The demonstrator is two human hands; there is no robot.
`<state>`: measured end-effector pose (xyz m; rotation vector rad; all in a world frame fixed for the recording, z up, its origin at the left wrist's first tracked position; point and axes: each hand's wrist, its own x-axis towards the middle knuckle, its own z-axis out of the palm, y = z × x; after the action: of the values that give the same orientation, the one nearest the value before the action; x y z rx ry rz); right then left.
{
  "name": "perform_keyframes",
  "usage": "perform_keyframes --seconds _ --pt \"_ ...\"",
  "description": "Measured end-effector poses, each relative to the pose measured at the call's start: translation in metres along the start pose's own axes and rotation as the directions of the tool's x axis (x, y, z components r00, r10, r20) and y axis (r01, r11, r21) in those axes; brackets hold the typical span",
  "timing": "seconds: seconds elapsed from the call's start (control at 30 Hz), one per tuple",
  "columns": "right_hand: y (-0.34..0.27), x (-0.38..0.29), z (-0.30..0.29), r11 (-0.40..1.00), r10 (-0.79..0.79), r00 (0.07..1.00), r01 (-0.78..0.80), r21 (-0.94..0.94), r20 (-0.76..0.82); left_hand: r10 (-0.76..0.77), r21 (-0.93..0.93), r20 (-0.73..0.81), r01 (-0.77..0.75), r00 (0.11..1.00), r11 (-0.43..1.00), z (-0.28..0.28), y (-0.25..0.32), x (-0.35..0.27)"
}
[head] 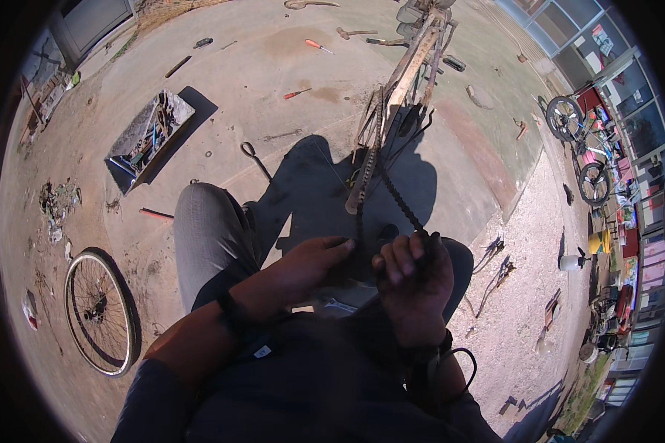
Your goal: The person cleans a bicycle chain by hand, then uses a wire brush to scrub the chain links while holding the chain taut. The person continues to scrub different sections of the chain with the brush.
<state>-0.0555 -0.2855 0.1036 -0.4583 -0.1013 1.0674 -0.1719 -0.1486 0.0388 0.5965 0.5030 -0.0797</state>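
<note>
A rusty bicycle frame [415, 66] stands in front of me, and a dark bicycle chain [396, 198] runs from it towards my body in two strands. My right hand [413, 277] is closed around the end of the right strand, fingers curled and blackened. The left strand hangs down to my left hand [327, 257], whose thumb and fingertips are beside it in deep shadow; whether they grip the chain cannot be told. Between the strands and the frame, a flat metal stay end [353, 204] points at me.
A metal toolbox [169, 149] full of tools lies left, above a spoked wheel [127, 332]. Two red-handled screwdrivers [312, 43] [292, 95], a wrench [282, 134] and a hammer [357, 33] lie on the concrete. Brake parts [499, 274] lie right; bicycles [579, 149] stand farther off.
</note>
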Motion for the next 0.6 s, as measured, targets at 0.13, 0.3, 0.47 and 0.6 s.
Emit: perform_keyframes --seconds 0.13,0.3,0.47,0.6 --pt "0.015 0.003 -0.005 0.999 -0.011 1.000 0.010 -0.048 -0.011 0.114 -0.110 0.027 -0.110 0.993 0.988 -0.005 -0.014 0.006" --pt "0.026 0.004 -0.007 0.999 0.003 1.000 -0.004 -0.051 -0.026 0.173 -0.196 0.015 -0.167 0.985 0.966 -0.017 -0.017 -0.001" --pt "0.030 0.009 -0.010 0.997 -0.024 1.000 0.024 -0.073 -0.007 0.212 -0.234 0.092 -0.186 0.973 0.954 -0.021 -0.013 -0.008" --pt "0.028 0.007 -0.016 0.995 -0.045 0.999 0.047 -0.085 0.017 0.203 -0.225 0.092 -0.178 0.975 0.958 -0.020 -0.013 -0.007"
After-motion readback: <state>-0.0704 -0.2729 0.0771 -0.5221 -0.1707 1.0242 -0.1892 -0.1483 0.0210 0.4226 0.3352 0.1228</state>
